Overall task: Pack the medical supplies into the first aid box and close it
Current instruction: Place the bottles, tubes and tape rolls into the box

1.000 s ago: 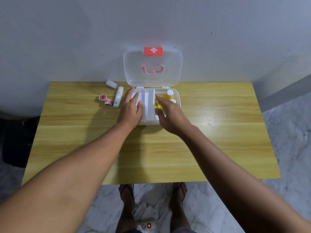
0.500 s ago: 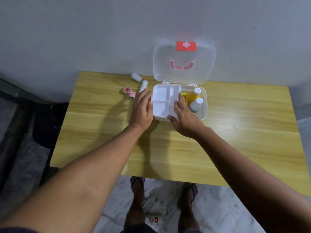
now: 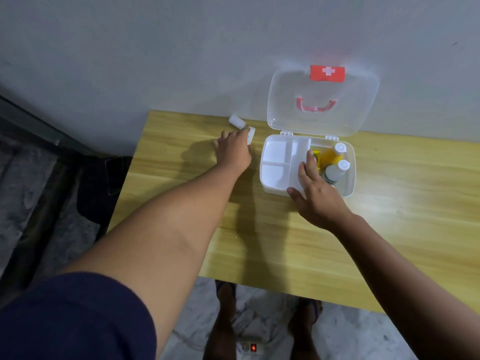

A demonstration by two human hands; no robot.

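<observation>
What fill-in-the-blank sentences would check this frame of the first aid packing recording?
1. The clear plastic lid with the red cross label stands ____.
2. The yellow bottle and the white-capped bottle lie ____ the white first aid box.
3. The ____ hand rests on the box's white divided tray.
4. The left hand reaches over the ____ wooden table.

Missing: open; inside; right; yellow

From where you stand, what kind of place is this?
Probably a plain room at home: a wooden table pushed against a bare grey wall, a marble-patterned floor, and a power strip lying there.
</observation>
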